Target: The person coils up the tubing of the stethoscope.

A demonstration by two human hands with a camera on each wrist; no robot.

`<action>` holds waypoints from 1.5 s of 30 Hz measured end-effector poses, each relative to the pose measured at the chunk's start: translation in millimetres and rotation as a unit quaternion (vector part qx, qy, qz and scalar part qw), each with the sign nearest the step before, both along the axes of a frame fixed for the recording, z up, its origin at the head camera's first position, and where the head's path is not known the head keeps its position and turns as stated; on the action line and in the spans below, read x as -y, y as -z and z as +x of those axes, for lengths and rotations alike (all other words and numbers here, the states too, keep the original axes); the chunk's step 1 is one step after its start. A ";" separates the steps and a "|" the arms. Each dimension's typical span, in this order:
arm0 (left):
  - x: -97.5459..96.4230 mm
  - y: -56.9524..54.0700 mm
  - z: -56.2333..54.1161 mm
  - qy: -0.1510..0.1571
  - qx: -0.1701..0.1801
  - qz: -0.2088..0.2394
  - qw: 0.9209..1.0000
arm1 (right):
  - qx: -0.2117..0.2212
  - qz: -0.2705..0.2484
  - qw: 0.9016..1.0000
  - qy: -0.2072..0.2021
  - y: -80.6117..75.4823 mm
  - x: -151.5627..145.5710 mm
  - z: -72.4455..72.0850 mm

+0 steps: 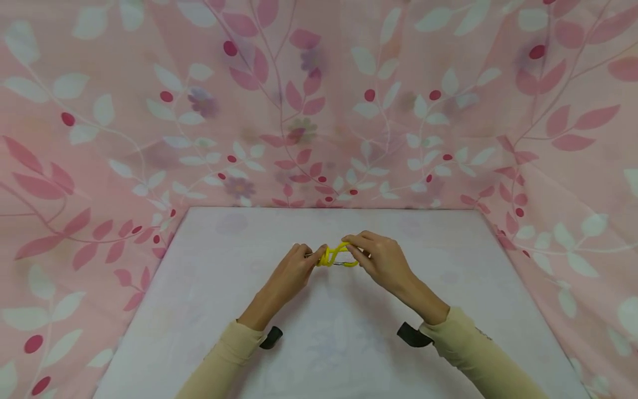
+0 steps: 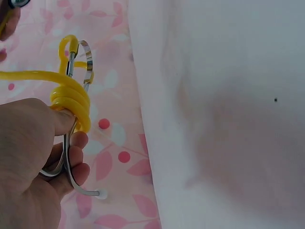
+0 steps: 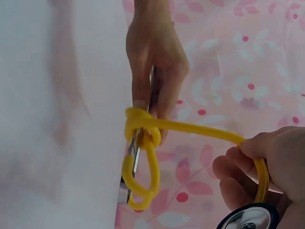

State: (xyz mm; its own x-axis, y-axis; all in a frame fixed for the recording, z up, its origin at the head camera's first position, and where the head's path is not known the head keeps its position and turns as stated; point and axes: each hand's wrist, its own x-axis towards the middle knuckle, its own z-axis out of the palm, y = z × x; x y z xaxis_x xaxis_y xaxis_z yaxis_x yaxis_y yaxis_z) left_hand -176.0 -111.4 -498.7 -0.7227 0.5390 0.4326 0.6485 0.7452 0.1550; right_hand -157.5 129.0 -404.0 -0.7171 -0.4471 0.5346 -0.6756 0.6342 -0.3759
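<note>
A stethoscope with yellow tubing (image 2: 71,98) is held up above the table between both hands. My left hand (image 1: 293,267) grips its metal ear tubes (image 2: 66,164), thumb pressing near the coiled tubing. One white ear tip (image 2: 102,193) pokes out below the fingers. Several turns of tubing wrap round the metal, and a loop sticks out past them beside a flat metal spring (image 2: 87,59). My right hand (image 1: 384,259) pinches the free stretch of tubing, drawn out from the coils. The round chest piece (image 3: 250,218) hangs by that hand's curled fingers in the right wrist view.
A white-covered table (image 1: 319,343) lies beneath the hands. Pink leaf-patterned cloth (image 1: 319,111) stands behind it and along both sides. Dark wrist-worn devices (image 1: 415,334) sit by the cuffs of the light sleeves (image 1: 478,349).
</note>
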 end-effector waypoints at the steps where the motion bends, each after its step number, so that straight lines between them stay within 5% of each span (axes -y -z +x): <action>1: -1.2 -0.5 1.7 0.003 0.000 0.002 1.000 | -0.003 0.001 1.000 0.006 -0.8 -1.1 -3.1; 10: -9.7 -11.2 18.5 0.037 -0.007 0.014 0.999 | -0.012 0.002 1.000 0.018 3.5 -10.6 -31.4; 19: -12.5 -23.1 29.4 0.071 0.002 0.022 0.997 | 0.033 -0.003 0.999 0.004 19.1 -22.9 -50.5; 31: -11.5 -26.0 33.2 0.108 -0.019 0.074 0.991 | 0.041 -0.001 0.999 -0.019 52.2 -30.7 -55.1; 40: -10.0 -30.3 31.9 0.098 -0.016 0.086 0.991 | 0.134 -0.055 0.987 -0.071 79.8 -24.1 -46.6; 45: -10.8 -28.0 31.3 0.100 -0.018 0.091 0.991 | 0.138 -0.068 0.982 -0.109 88.3 -21.0 -41.2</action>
State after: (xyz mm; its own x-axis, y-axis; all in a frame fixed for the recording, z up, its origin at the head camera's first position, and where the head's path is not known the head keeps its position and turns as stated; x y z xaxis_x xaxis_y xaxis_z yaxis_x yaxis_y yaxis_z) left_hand -144.7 -100.5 -470.7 -0.5916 0.5810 0.5589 0.7881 0.5631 0.2488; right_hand -198.7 150.0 -492.3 -0.7387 -0.5441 0.3978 -0.6497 0.4176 -0.6353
